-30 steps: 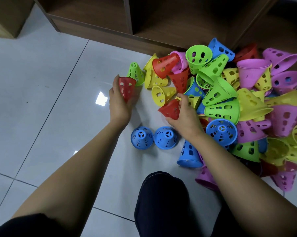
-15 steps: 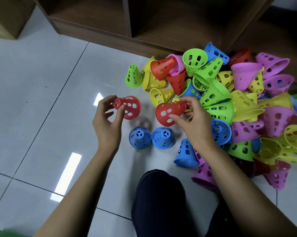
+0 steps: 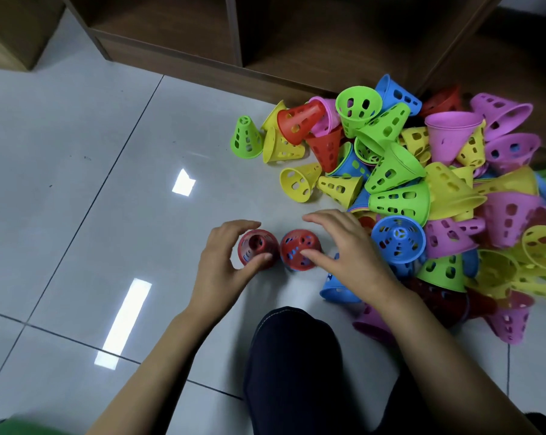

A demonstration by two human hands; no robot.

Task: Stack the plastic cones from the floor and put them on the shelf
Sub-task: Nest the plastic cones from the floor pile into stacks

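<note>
Red plastic: two cones stand side by side on the floor (image 3: 108,152). Here the left hand (image 3: 221,271) curls round the left cone (image 3: 255,246); the right hand (image 3: 350,259) is slack, thumb touching the right cone (image 3: 298,248). Light, stiff and slick, I judge, so grip the walls near the rim.

The light is bright and even and comes from above. The glossy floor (image 3: 61,215) gives back white glare in 2 places, a small patch and a long strip. Inside the shelf (image 3: 177,32) it is dim, almost black. The cones (image 3: 516,215) at the right edge are blurred, and straight lines bend near the borders.
</note>
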